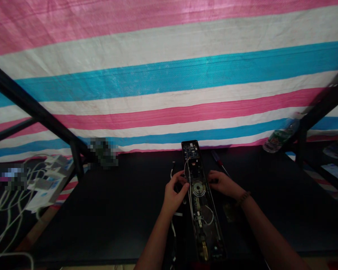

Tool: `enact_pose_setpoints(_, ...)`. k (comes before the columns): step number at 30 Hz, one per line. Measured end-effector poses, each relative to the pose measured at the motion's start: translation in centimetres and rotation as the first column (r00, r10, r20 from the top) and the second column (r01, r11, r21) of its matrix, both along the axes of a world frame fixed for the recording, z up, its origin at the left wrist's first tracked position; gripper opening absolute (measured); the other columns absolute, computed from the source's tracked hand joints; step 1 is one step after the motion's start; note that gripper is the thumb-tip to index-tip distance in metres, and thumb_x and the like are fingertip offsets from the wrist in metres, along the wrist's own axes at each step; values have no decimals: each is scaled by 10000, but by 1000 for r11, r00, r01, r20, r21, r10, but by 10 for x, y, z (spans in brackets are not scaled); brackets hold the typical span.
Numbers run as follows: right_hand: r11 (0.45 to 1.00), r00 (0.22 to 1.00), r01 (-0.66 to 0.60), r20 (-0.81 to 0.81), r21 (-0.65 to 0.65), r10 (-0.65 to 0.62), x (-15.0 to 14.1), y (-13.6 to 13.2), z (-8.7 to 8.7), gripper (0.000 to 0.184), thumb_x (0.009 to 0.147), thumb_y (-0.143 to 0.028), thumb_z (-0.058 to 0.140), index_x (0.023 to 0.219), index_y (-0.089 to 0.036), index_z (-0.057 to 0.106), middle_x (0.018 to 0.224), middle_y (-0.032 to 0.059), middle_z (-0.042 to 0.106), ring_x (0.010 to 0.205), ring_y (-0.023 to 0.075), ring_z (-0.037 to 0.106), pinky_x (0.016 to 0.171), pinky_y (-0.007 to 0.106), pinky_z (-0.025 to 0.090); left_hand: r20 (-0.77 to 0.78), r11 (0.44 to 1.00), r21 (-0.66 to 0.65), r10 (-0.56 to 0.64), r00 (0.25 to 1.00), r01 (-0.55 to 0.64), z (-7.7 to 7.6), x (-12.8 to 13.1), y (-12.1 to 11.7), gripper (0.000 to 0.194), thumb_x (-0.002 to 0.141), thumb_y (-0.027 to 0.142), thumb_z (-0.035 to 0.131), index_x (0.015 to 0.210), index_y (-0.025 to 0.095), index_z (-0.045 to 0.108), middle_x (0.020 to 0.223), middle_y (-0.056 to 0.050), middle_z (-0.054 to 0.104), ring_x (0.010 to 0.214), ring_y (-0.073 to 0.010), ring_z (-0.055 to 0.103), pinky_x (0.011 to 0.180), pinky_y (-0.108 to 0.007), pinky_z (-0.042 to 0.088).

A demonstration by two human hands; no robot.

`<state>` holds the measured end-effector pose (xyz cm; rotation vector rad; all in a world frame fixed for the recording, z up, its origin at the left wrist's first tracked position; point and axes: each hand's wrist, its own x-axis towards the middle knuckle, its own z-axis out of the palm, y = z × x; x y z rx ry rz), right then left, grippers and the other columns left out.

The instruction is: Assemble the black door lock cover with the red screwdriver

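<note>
A long, narrow, black electronic device housing [210, 210] lies open before me, pointing away from me. Inside it are a blue circuit board [192, 150] at the far end, a round metal part [198, 188] in the middle, thin white wires [189, 197] and a brass-coloured part [204, 250] at the near end. My left hand [177, 190] grips the housing's left edge, its thumb at the rim beside the white wires. On the opposite edge rests my right hand [221, 183], fingers curled in against the side; their tips are partly hidden.
A screwdriver [216, 158] lies right of the housing's far end. Left of it runs a loose cable [173, 228]. The black table [124, 210] carries a plastic bottle [280, 137] at the back right. White power strips [49, 183] with cables stand at the left. A striped sheet [169, 82] hangs behind.
</note>
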<state>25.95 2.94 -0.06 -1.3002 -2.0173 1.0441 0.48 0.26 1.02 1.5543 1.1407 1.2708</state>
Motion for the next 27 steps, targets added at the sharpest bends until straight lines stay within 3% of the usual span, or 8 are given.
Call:
enact_pose_setpoints(10,999,999,-34,-14,3,34,1,2,-5,85,775,-111,672,764,-181,717,880,30,612,823,177,606,749,283,456,-37,998,61,-27,999,29,4,0,-5,570,808,287,708,1355,202,576,870,-10,695,803,-180,635,822,-333,495)
enact_pose_setpoints(18,1000,1000,-1,22,13,1,-1,1,0,97,781,-122,670,710,-184,691,839,19,606,779,159,586,719,269,443,-49,1000,2,-19,999,19,4,1,-4,541,867,338,655,1382,186,586,917,-31,724,847,-190,658,847,-341,503)
enact_pose_setpoints(27,999,999,-32,40,-22,33,2,2,-2,95,818,-197,649,785,-196,738,890,40,632,846,184,605,745,284,473,-60,999,-17,-50,997,49,3,-1,-4,521,892,338,639,1391,198,585,1013,-55,735,907,-199,664,893,-353,493)
